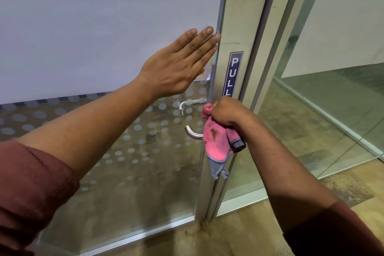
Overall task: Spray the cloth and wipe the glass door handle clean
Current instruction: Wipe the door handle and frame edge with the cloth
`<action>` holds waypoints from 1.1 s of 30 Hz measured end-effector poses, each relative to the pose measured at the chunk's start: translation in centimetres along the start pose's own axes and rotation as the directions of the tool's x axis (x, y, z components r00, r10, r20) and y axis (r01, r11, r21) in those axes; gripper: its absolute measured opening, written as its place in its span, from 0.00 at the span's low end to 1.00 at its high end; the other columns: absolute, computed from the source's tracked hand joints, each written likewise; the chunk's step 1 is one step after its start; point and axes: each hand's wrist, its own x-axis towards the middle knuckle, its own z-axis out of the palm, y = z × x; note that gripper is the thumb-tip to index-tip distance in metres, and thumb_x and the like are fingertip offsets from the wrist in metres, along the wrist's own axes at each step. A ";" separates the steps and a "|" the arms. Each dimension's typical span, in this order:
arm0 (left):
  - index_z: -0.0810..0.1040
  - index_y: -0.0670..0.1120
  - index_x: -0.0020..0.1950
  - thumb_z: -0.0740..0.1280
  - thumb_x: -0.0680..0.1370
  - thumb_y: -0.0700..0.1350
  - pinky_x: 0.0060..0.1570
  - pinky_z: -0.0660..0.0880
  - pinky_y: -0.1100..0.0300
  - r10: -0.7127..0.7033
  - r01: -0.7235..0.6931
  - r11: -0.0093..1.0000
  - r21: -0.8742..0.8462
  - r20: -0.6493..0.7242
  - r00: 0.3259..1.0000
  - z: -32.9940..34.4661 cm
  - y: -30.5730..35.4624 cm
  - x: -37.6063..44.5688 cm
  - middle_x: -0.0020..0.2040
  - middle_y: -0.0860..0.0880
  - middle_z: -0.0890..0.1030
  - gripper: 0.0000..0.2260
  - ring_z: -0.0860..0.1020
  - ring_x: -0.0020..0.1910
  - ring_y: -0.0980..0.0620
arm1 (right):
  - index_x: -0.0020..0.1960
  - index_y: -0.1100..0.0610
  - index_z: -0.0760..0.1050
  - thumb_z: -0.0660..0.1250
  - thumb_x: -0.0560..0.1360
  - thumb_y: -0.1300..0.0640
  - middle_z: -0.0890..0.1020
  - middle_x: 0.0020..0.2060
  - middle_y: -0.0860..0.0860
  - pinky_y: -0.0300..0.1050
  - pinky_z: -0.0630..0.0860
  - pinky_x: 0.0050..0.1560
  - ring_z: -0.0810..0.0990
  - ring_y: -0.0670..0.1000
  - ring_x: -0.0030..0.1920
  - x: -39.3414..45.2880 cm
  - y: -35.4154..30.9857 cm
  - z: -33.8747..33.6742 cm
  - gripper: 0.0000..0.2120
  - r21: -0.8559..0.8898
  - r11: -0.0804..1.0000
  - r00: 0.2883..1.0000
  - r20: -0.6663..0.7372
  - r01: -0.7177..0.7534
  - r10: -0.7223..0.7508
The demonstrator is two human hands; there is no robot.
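Note:
My right hand (225, 112) is shut on a pink cloth (215, 141) with a grey hem, pressed against the metal door frame where the curved steel door handle (193, 133) meets it. Only the handle's bent left end shows; the rest is under the cloth and hand. A second handle on the far side shows through the glass (188, 104). My left hand (178, 64) lies flat and open against the frosted glass door (93, 27), fingers together, tips at the frame's edge. No spray bottle is in view.
A blue PULL sticker (233, 74) runs down the aluminium door frame (236, 16) just above my right hand. The lower glass has a dotted frosted pattern (133, 131). To the right is a fixed glass panel (332, 100). Brown floor lies below.

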 end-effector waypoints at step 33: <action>0.50 0.37 0.84 0.44 0.89 0.49 0.81 0.52 0.46 0.004 -0.004 1.000 -0.007 0.065 0.998 -0.2 -0.3 -0.2 0.84 0.38 0.54 0.26 0.54 0.83 0.39 | 0.51 0.55 0.85 0.60 0.78 0.69 0.88 0.46 0.51 0.44 0.80 0.52 0.85 0.49 0.47 1.2 9.2 13.9 0.17 0.935 0.347 0.937 -0.179 0.068 0.299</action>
